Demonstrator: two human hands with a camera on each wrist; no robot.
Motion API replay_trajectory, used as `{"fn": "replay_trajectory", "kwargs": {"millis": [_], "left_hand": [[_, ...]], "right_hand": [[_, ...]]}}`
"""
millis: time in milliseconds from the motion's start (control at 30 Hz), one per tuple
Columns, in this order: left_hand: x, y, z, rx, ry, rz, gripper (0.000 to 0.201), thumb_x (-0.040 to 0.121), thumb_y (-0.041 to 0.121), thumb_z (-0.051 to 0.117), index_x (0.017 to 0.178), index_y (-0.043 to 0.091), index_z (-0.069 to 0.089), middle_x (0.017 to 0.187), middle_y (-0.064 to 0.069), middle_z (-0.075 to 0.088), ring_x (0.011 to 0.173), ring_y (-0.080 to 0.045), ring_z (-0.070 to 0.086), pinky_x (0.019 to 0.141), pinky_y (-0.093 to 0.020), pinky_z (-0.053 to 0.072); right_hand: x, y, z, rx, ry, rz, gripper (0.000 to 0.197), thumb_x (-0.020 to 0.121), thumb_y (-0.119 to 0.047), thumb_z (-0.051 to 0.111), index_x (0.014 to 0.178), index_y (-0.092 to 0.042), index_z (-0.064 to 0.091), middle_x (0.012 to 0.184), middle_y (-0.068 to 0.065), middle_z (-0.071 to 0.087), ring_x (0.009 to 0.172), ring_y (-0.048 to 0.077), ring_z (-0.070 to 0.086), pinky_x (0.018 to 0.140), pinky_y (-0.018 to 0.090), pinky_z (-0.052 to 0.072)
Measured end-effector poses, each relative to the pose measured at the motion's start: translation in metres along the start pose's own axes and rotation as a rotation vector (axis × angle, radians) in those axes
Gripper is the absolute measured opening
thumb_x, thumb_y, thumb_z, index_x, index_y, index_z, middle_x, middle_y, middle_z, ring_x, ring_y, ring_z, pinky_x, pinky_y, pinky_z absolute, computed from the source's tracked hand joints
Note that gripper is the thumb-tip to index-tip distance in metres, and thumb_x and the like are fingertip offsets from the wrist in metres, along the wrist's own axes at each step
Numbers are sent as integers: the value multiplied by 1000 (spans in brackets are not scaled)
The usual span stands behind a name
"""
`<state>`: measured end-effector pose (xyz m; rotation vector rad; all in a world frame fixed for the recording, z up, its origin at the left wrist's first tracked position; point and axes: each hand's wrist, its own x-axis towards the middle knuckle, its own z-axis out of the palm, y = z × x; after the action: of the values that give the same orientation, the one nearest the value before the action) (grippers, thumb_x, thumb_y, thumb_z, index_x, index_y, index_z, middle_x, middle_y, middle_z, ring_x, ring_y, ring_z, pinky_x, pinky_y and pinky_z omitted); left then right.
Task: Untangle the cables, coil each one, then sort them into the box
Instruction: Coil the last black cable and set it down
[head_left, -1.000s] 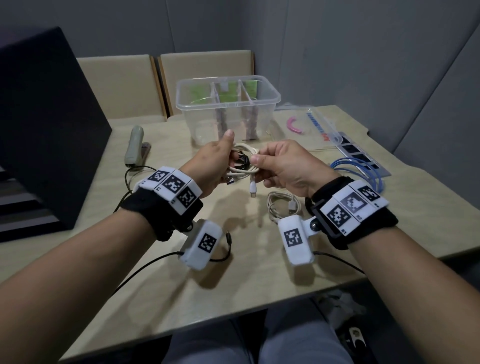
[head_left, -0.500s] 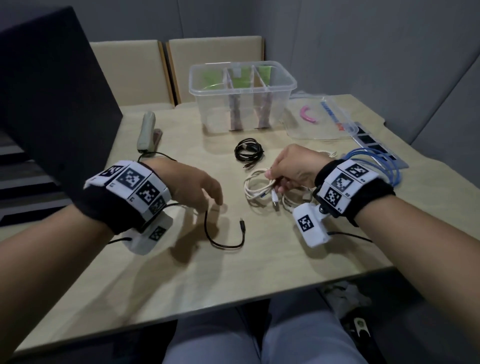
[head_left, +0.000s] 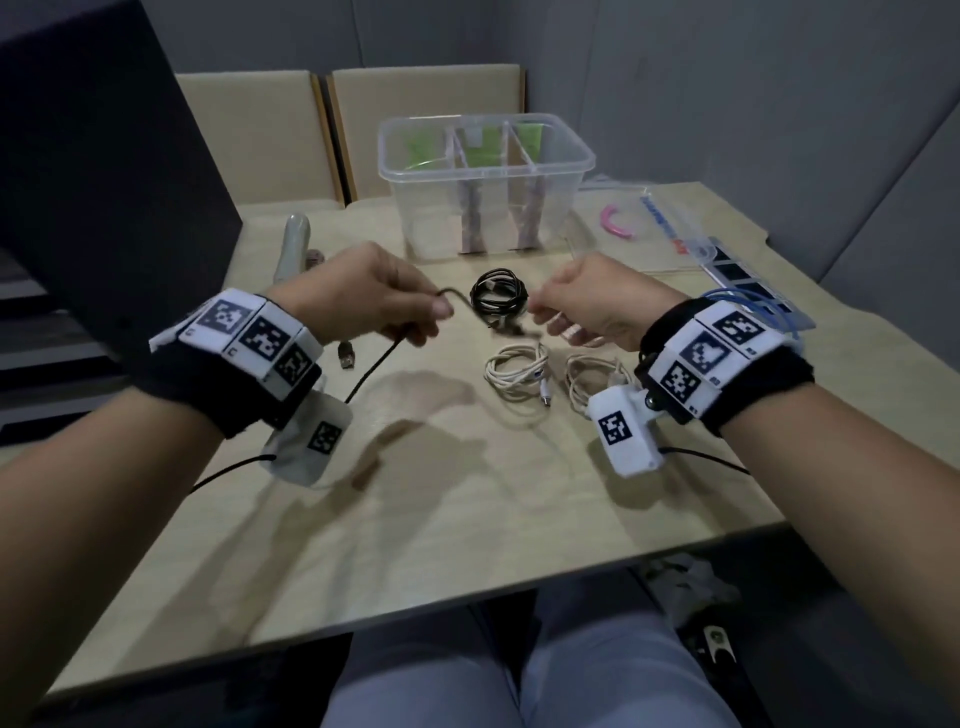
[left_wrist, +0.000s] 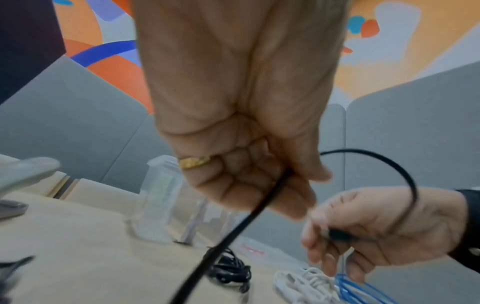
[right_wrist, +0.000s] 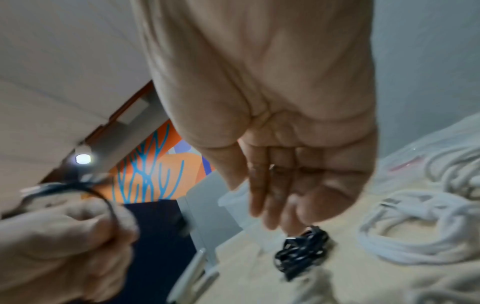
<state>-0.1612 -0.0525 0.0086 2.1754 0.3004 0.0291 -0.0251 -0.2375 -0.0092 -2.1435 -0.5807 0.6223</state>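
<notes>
Black loose cable (head_left: 457, 306) runs between both hands above the counter (head_left: 395, 519), in front of the clear box (head_left: 485, 156). Left hand (head_left: 363, 296) has its fingers curled round the cable; right hand (head_left: 597, 306) pinches the plug end. Nearer than the box lie a coiled black cable (head_left: 498, 298), then two white coils (head_left: 517, 371); a blue cable (head_left: 753, 306) lies to its right.

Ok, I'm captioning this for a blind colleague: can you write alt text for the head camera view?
Two hands hold a loose black cable above a wooden table: the left hand grips it, the right hand pinches its end. On the table lie a coiled black cable and two coiled white cables, before a clear divided box.
</notes>
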Motion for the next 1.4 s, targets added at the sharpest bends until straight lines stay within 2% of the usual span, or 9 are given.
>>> {"fn": "replay_trajectory", "kwargs": {"millis": [167, 267, 367, 567, 700, 767, 1033, 1200, 1400], "left_hand": [[15, 16, 6, -141, 356, 62, 18, 89, 27, 62, 87, 11, 70, 62, -2, 66, 50, -8, 61, 61, -25, 54], [21, 17, 1, -129, 492, 37, 22, 91, 28, 59, 93, 8, 70, 63, -3, 61, 48, -9, 56, 60, -26, 54], [19, 16, 7, 55, 449, 0, 18, 91, 33, 59, 92, 19, 70, 63, 1, 60, 51, -11, 54, 47, -22, 46], [18, 15, 30, 82, 344, 8, 24, 95, 33, 51, 94, 19, 70, 64, 0, 50, 54, -15, 52, 58, -26, 50], [18, 16, 33, 20, 315, 33, 26, 97, 30, 45, 95, 18, 68, 63, 0, 42, 57, -15, 46, 63, -29, 52], [21, 16, 31, 20, 380, 18, 25, 97, 30, 45, 96, 20, 67, 60, -3, 46, 58, -16, 45, 66, -32, 52], [13, 19, 59, 433, -12, 109, 30, 97, 30, 47, 121, 19, 62, 65, 12, 50, 56, -5, 45, 51, -12, 34], [-4, 25, 53, 699, -384, 11, 23, 94, 40, 49, 97, 23, 63, 68, 4, 59, 56, -14, 55, 64, -30, 51], [-10, 57, 8, 627, 47, 214, 18, 92, 39, 52, 81, 27, 60, 67, 9, 55, 60, -4, 48, 54, -20, 36]], "right_hand": [[-21, -13, 5, 327, -349, -115, 59, 86, -65, 35, 93, -14, 66, 84, 10, 71, 97, 27, 65, 90, 44, 37], [-25, -11, -1, 405, -346, -193, 48, 84, -56, 47, 94, -12, 64, 66, 3, 63, 87, 28, 64, 89, 45, 40], [-25, -12, -5, 428, -210, -246, 23, 91, -31, 59, 109, -16, 55, 85, 3, 61, 83, 20, 62, 77, 37, 46], [-16, -6, 4, 217, 105, -275, 57, 84, -23, 70, 130, -22, 35, 86, 3, 56, 79, 15, 61, 70, 36, 54], [-6, 6, -1, 49, 322, -334, 7, 88, -28, 63, 85, -22, 64, 67, -7, 54, 56, 8, 47, 57, 26, 38], [-9, 8, -5, 71, 267, -323, 25, 91, -28, 60, 69, -17, 63, 69, 0, 58, 59, 11, 46, 62, 27, 37], [-31, -22, -13, 1180, -58, -316, 29, 103, -18, 36, 81, -5, 50, 89, 18, 69, 89, 29, 69, 84, 38, 56], [-9, -7, 0, 609, 302, -368, 24, 99, -9, 41, 90, -19, 60, 118, 19, 63, 117, 28, 58, 102, 42, 46], [-9, -1, 15, 297, 97, -321, 24, 91, -2, 34, 88, -19, 50, 98, 10, 70, 90, 24, 69, 90, 37, 52]]}}
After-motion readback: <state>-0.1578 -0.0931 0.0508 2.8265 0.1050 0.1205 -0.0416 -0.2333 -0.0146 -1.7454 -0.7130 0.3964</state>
